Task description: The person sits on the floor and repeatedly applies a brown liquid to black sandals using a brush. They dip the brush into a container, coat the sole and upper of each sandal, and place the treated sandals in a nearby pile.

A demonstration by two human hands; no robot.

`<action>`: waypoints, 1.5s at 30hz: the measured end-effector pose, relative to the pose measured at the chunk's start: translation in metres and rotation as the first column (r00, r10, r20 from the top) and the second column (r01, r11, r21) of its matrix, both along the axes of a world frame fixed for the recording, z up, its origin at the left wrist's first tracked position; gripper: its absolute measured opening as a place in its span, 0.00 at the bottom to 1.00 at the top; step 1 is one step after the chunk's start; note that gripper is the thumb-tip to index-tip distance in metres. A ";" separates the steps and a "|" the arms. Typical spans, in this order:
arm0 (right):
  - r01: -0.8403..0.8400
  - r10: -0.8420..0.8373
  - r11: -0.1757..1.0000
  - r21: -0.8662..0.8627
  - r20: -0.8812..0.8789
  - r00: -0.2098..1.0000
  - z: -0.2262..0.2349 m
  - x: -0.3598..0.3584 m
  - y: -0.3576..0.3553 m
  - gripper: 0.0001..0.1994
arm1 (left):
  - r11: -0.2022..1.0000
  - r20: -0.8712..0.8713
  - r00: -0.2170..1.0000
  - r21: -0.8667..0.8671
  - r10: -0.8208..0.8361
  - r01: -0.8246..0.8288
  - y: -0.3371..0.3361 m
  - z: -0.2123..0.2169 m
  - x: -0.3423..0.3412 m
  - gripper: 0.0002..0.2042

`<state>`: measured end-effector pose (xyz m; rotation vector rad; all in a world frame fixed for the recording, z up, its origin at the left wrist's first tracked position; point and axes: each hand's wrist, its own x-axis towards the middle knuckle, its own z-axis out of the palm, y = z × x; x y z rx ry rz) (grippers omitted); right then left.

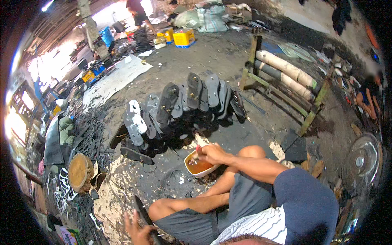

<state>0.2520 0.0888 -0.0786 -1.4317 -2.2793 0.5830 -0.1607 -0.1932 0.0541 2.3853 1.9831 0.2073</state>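
Right hand [210, 153] of mine is closed around a small brush [199, 152], its tip dipped at the rim of the bowl [200, 166] of brown glue that sits on the floor directly under it, just in front of my bent knee. Left hand [139, 229] is low by my other knee, fingers spread and curled against a dark rubber sandal sole [141, 210] that stands up from it; I cannot tell how firmly it grips.

Beyond the right hand, well past the bowl, a row of black sandals [192, 100] leans upright, sole against sole, with more lying in a heap beneath it. Out to the left of the left hand stands a round wooden block [80, 172], with pale scraps scattered on the floor around it and black rubber strips piled farther out. Off to the right of the right hand, farther away, a green wooden rack [281, 81] carries rolls of material.
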 end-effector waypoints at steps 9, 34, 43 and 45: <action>-0.069 0.066 0.998 -0.005 0.364 0.929 0.029 0.111 0.036 0.20 | 0.838 0.924 -0.029 -0.359 0.382 -0.411 0.023 -0.078 0.034 0.45; -0.385 0.031 0.918 -0.093 -0.953 0.302 0.134 -0.094 -0.087 0.16 | 0.980 0.801 -0.598 -0.131 0.015 -0.152 0.104 -0.016 0.160 0.31; -0.361 0.271 0.921 0.150 -0.910 0.314 0.105 -0.109 -0.110 0.15 | 0.999 0.685 -0.728 0.037 -0.028 -0.003 0.116 -0.037 0.179 0.34; -0.353 0.306 0.924 0.148 -0.840 0.448 0.109 -0.102 -0.097 0.12 | 1.000 0.662 -0.750 0.017 -0.015 -0.006 0.118 -0.042 0.181 0.35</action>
